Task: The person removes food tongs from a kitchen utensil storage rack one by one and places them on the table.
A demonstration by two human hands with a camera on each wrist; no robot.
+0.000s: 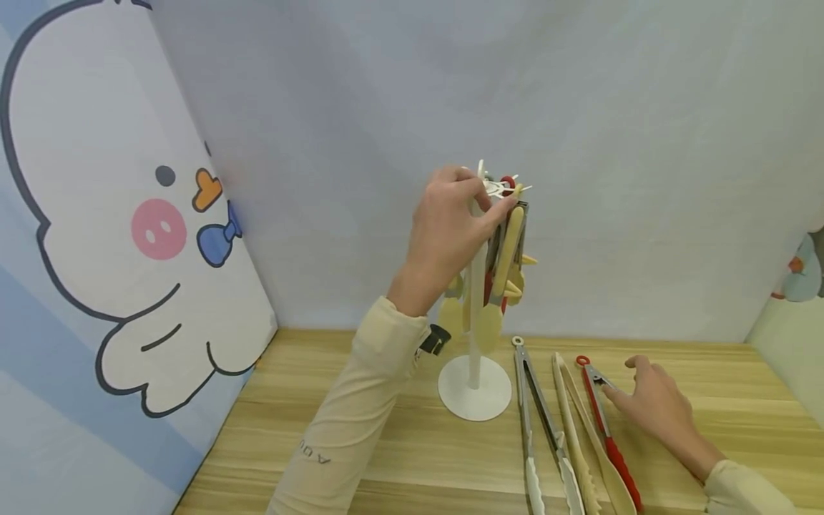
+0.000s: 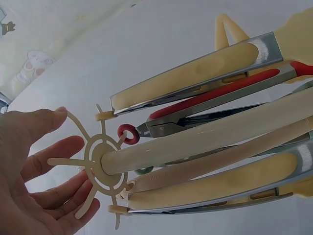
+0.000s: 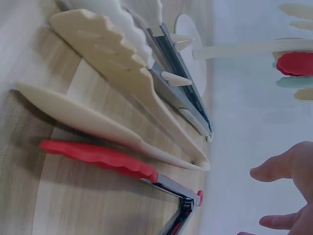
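Note:
My left hand [image 1: 444,222] reaches to the top of a white utensil stand [image 1: 475,390]. In the left wrist view its loosely bent fingers and thumb [image 2: 49,120] spread around the hook wheel [image 2: 106,187], with hooks between them. From the wheel hang several tongs, including pale yellow-handled tongs [image 2: 186,78] and red-handled tongs [image 2: 215,94]. My right hand [image 1: 656,404] hovers with nothing in it, fingers apart, just right of red-tipped tongs [image 1: 595,408]. In the right wrist view, these red-tipped tongs [image 3: 105,159] lie spread on the table.
Left of the red-tipped tongs lie beige tongs [image 1: 582,422] and white-tipped steel tongs [image 1: 541,422] on the wooden table [image 1: 386,458]. A pale wall [image 1: 354,143] stands behind. A panel with a cartoon duck [image 1: 103,143] borders the left side.

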